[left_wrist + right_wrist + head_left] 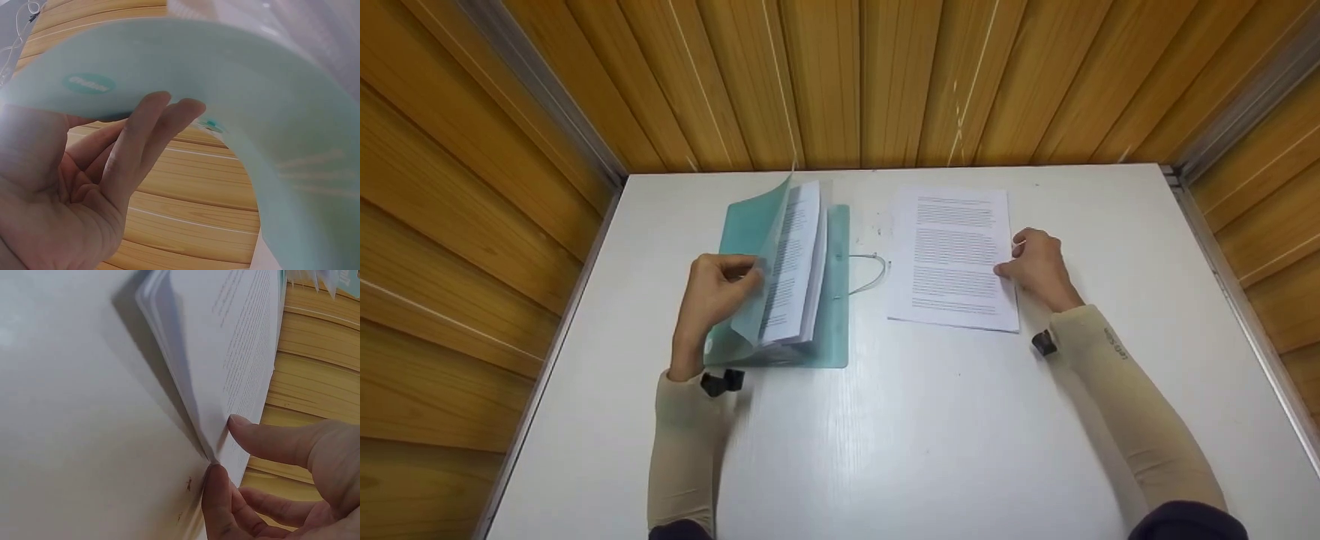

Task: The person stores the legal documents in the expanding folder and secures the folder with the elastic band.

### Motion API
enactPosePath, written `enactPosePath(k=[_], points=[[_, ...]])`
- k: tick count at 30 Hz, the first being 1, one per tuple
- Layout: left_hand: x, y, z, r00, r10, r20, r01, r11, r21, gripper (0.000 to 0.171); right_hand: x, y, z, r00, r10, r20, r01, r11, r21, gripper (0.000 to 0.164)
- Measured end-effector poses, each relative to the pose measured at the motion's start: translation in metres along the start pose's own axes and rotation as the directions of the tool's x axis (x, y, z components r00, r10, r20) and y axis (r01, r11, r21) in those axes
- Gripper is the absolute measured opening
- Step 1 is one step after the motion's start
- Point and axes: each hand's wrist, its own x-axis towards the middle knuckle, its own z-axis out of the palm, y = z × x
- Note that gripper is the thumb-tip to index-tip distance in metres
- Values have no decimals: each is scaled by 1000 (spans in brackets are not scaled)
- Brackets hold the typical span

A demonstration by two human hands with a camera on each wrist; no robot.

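A teal plastic folder (842, 322) lies on the left of the table, its translucent cover (185, 62) partly raised and bowed. My left hand (718, 289) pinches the cover's free edge between thumb and fingers. Inside stand white printed sheets (795, 262), tilted up from the folder's back. To the right lies a stack of printed paper (960, 255). My right hand (1039, 262) pinches the stack's right edge; in the right wrist view the thumb (270, 441) is on the printed face and a fingertip is beneath, with that edge lifted slightly off the table.
A thin looped fastener strip (881, 274) sticks out of the folder's right side towards the paper stack. The white table (922, 427) meets wood-panelled walls (885, 82) at its back and sides. Small dark marks show on the tabletop between folder and stack.
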Motion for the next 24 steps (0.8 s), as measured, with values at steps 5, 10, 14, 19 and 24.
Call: enactPosePath(k=[5,10,14,19,24], points=[[0,-1,0,1000,7,2,-7,1000,2,26,1,-3,-1,1000,28,14,-28,1000,14,63],[1,-2,0,1000,19,-8,-19,1000,7,26,1,-3,0,1000,23,16,-23,999,22,59],[2,-2,0,999,31,-9,-31,999,12,26,2,-2,0,1000,1,14,-1,1000,15,56],[1,-2,0,1000,30,-8,-30,999,15,25,2,-1,0,1000,-4,14,4,1000,10,56],[0,-1,-1,999,33,-5,-33,999,16,26,0,0,-1,1000,-9,-2,9,1000,4,60]])
